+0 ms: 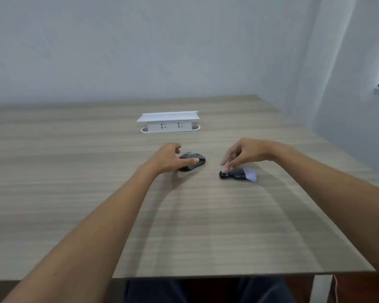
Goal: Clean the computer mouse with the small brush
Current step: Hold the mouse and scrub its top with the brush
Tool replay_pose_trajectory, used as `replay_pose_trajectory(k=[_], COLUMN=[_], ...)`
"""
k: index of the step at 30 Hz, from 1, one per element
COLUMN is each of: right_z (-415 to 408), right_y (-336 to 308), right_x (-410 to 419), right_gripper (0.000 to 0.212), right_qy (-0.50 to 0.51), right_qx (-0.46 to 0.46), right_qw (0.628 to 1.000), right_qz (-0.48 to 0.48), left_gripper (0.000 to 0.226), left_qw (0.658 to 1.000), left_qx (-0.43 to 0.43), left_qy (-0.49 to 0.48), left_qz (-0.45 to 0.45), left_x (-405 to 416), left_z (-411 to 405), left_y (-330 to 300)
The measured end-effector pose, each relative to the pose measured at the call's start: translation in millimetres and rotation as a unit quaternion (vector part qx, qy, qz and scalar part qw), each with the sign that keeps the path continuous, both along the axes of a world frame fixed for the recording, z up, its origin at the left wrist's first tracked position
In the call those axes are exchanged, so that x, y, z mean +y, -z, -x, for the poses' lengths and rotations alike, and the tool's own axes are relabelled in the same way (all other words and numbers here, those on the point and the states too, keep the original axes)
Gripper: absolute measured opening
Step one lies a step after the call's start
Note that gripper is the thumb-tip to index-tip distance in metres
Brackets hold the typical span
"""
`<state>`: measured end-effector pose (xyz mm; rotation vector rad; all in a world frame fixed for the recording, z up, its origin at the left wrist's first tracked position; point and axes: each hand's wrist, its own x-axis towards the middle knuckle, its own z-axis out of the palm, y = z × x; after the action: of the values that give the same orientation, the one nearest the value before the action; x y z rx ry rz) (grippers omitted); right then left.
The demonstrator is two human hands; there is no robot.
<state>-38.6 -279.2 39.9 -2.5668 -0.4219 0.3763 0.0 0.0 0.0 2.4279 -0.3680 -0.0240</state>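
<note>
One mouse [193, 164], one small brush [239, 174], one white socket box [170, 123], two hands: left [167, 158], right [243, 154].

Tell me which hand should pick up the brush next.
Right. The right hand is directly over the small brush, its fingertips at the black handle. The left hand is busy on the computer mouse, thumb laid across its top, well placed to steady it.
</note>
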Motion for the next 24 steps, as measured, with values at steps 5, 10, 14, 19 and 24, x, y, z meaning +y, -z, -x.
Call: replay_pose_trajectory(k=[5,10,14,19,24], right_z=[3,-2,-7,-13,-26], right_y=[1,2,4,6,4], right_x=[9,11,14,16,16], right_gripper=[0.029,0.030,0.037,0.036,0.030], right_qy=[0.001,-0.001,0.018,0.021,0.045], right_qx=[0.045,0.066,0.079,0.073,-0.017], right_qw=[0.999,0.998,0.996,0.997,0.994], right_qz=[0.008,0.023,0.037,0.012,-0.096], left_gripper=[0.089,0.055,0.052,0.053,0.048], left_qw=[1.000,1.000,1.000,0.999,0.999], left_qx=[0.020,-0.005,-0.021,-0.035,-0.036], left_qy=[-0.004,0.009,0.008,0.001,0.007], left_qz=[0.016,0.019,0.016,0.013,0.025], left_x=[-1,0,0,4,9], left_z=[0,-5,-8,-14,-13], left_y=[10,20,23,29,29])
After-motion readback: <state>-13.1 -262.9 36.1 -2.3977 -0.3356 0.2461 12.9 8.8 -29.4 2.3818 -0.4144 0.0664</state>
